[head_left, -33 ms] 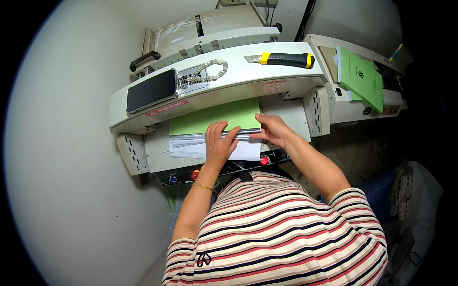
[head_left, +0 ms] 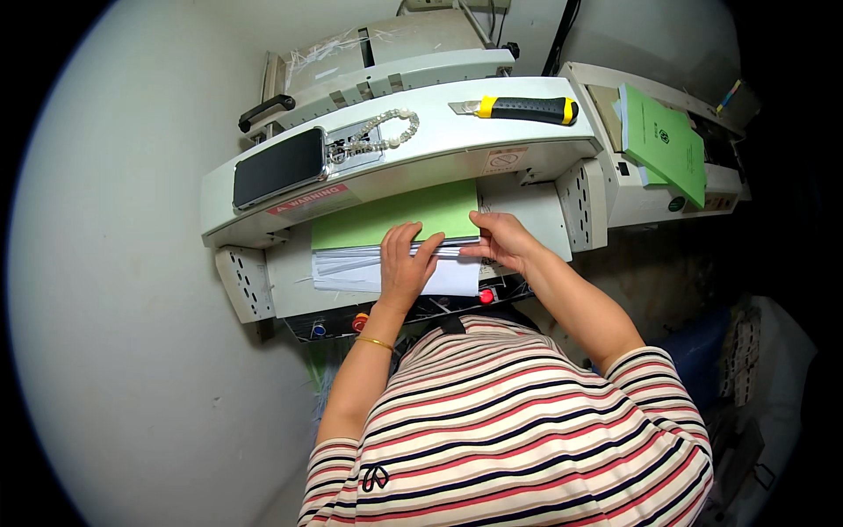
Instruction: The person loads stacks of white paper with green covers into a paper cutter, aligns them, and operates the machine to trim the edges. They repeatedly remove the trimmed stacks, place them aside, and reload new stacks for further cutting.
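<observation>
A stack of white paper [head_left: 342, 277] with a green cover [head_left: 386, 211] on top lies on the bed of a white machine, its far part under the machine's front beam. My left hand [head_left: 406, 270] rests on the near edge of the cover, fingers apart, thumb pointing right. At the stack's right edge, my right hand [head_left: 502, 239] grips the side, thumb on top and fingers lower down. Beneath the cover the white sheets are uneven and stick out toward me. What lies under my palms is hidden.
On the beam lie a black phone [head_left: 283, 167], a beaded strap [head_left: 399, 129] and a yellow-black utility knife [head_left: 527, 110] with its blade out. A red button [head_left: 487, 297] sits on the front panel. Green booklets [head_left: 663, 140] lie on another machine at the right.
My left hand has shifted very slightly to the right on the stack. My right hand stays in place.
</observation>
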`<state>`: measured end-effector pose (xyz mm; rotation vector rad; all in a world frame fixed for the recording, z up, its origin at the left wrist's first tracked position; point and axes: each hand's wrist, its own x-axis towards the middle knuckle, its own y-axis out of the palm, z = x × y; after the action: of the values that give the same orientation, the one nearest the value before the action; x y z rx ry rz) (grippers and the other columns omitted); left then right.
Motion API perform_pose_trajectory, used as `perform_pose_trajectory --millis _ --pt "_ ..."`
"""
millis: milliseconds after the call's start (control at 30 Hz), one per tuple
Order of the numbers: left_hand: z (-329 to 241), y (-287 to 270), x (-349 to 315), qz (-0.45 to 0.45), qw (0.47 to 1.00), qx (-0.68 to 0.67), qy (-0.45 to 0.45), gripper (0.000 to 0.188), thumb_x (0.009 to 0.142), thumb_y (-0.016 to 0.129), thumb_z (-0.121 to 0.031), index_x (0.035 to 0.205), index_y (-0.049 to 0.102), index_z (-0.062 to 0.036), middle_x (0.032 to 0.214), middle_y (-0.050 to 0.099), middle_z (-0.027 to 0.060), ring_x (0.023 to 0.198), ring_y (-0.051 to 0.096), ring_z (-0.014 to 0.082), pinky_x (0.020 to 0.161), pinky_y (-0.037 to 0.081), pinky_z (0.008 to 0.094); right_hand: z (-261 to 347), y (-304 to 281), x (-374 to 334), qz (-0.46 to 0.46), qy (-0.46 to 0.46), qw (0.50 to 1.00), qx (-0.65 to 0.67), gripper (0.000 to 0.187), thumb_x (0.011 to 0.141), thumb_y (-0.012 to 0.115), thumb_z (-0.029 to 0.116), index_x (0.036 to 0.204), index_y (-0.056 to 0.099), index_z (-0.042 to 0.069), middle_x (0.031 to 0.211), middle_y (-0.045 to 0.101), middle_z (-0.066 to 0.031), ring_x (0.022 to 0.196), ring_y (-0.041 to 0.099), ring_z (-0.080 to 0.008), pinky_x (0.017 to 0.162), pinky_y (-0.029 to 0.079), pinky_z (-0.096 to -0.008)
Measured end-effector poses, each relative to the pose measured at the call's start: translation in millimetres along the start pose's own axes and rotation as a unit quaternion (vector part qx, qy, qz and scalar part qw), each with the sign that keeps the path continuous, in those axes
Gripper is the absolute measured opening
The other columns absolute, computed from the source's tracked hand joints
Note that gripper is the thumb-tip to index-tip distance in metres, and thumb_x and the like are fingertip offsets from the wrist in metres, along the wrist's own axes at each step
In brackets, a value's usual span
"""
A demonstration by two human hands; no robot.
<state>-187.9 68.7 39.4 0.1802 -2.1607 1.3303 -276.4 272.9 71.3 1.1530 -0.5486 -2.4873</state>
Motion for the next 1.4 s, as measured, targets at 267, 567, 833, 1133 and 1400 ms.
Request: perform_pose_trajectory --millis 267,567,833,1133,1400 --pt "-10.7 0.8 -5.2 0.014 1.0 0.007 0.004 0.047 0.069 0.071 -0.003 0.114 0.064 -0.0178 0.111 0.053 0.009 0.102 0.052 0.0292 0.087 0.042 0.0426 -14.3 -7.9 -1.9 -0.031 -0.009 0.997 -0.069 0.032 0.097 0.058 0.021 0.114 0.049 -0.004 0.102 0.061 -0.0157 0.088 0.07 -0.0262 0.073 0.062 -0.0344" --pt "-18.0 -3.5 -16.4 0.022 0.998 -0.002 -0.057 0.041 0.073 0.071 -0.009 0.113 0.063 -0.0083 0.112 0.052 0.0119 0.104 0.052 0.0306 0.089 0.042 0.0421 -30.8 5.6 -14.4 -0.046 -0.081 0.994 -0.054 0.033 0.094 0.061 0.013 0.119 0.047 -0.004 0.104 0.064 -0.0155 0.089 0.069 -0.0224 0.073 0.061 -0.0318" --pt "-17.9 -2.4 -21.4 0.014 0.998 -0.011 -0.064 0.05 0.073 0.07 -0.009 0.121 0.057 -0.0032 0.116 0.052 0.0138 0.111 0.051 0.0329 0.094 0.041 0.0436 -37.9 10.1 -10.1 -0.108 -0.09 0.987 -0.083 0.027 0.089 0.061 0.001 0.112 0.051 -0.008 0.097 0.066 -0.0175 0.08 0.07 -0.0218 0.064 0.061 -0.0292" --pt "-12.6 -7.1 -17.6 0.033 0.998 0.034 -0.042 0.054 0.073 0.07 -0.018 0.122 0.055 -0.0033 0.114 0.052 0.0137 0.112 0.048 0.0321 0.098 0.037 0.0459 -53.6 12.7 -13.5 -0.134 -0.117 0.981 -0.082 0.018 0.088 0.064 0.003 0.102 0.056 -0.005 0.089 0.067 -0.0151 0.075 0.07 -0.02 0.06 0.06 -0.0294" --pt "-5.1 -4.9 -24.8 0.034 0.999 0.009 -0.012 0.04 0.074 0.068 -0.015 0.113 0.061 -0.0067 0.111 0.053 0.0127 0.112 0.049 0.0314 0.099 0.037 0.0462 -78.3 -10.2 -24.6 -0.225 -0.309 0.871 -0.308 0.024 0.086 0.064 0.008 0.109 0.06 0.0 0.099 0.061 -0.013 0.08 0.066 -0.02 0.07 0.056 -0.031"
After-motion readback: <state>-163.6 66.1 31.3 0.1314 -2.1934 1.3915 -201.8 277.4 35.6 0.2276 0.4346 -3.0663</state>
